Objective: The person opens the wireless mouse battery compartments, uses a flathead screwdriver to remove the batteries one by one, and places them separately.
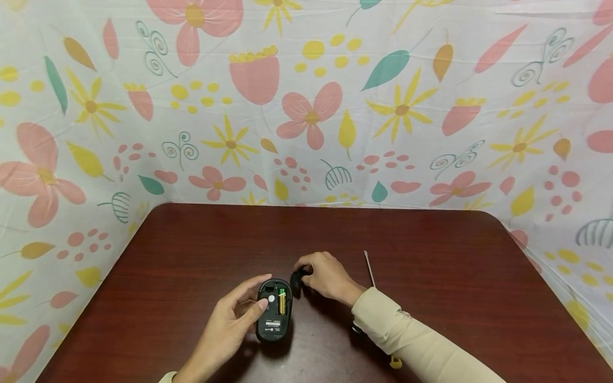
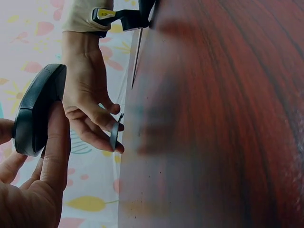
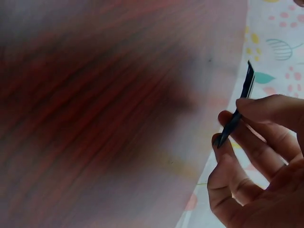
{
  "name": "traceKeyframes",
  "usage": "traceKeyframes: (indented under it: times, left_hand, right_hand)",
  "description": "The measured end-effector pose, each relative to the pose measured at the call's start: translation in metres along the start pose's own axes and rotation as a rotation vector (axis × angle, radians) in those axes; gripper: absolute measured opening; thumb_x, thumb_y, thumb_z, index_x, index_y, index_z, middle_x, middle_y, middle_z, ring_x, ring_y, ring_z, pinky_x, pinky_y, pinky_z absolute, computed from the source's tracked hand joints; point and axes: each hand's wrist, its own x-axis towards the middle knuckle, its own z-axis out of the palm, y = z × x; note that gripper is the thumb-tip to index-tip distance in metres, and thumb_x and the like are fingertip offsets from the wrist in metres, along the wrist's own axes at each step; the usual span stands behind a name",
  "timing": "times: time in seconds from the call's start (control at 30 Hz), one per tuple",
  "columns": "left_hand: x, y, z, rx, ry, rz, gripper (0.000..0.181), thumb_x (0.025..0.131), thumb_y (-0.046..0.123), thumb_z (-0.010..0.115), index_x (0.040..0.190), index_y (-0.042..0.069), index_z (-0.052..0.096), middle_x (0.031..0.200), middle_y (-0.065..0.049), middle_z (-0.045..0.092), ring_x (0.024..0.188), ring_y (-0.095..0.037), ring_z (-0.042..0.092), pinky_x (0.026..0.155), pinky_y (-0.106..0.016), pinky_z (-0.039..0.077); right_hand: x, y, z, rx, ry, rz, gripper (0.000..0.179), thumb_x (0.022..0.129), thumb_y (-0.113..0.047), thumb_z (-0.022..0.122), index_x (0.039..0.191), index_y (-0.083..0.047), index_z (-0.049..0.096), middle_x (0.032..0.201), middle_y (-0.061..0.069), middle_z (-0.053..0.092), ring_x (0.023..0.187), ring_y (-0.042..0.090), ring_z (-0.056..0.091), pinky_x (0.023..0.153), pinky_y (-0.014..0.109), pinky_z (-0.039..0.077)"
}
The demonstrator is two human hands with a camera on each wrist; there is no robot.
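My left hand holds a black computer mouse with its underside turned up, thumb across the bottom face and fingers along the side. In its uncovered compartment lies a green and gold battery. My right hand pinches a thin, curved black battery cover just right of the mouse, apart from it. The left wrist view shows the mouse from its side, and the cover edge-on. Thumb and fingertips grip the cover in the right wrist view.
A screwdriver's metal shaft points away from me beyond the right forearm, which hides its middle. A yellow end piece shows below the sleeve. The dark red-brown table meets a floral cloth behind and at both sides.
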Motion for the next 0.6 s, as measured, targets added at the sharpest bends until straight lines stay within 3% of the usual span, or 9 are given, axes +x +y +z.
traceKeyframes:
  times: [0.27,0.6]
  left_hand:
    - [0.0,0.0,0.001,-0.003,0.001,0.003,0.045,0.104,0.012,0.065,0.147,0.014,0.057,0.109,-0.023,0.068,0.085,-0.015,0.075,0.066,-0.04,0.069]
    - [0.001,0.0,0.002,-0.014,0.003,-0.002,0.044,0.103,0.012,0.066,0.147,0.014,0.058,0.109,-0.023,0.068,0.087,-0.016,0.075,0.069,-0.042,0.069]
  right_hand:
    - [0.003,0.002,0.006,-0.1,-0.038,-0.056,0.022,0.092,0.0,0.076,0.109,-0.011,0.081,0.109,0.009,0.078,0.107,0.029,0.068,0.09,0.053,0.061]
    - [0.009,0.008,0.013,-0.125,-0.028,-0.099,0.022,0.092,0.001,0.076,0.11,-0.011,0.081,0.111,0.006,0.078,0.102,0.026,0.066,0.088,0.049,0.061]
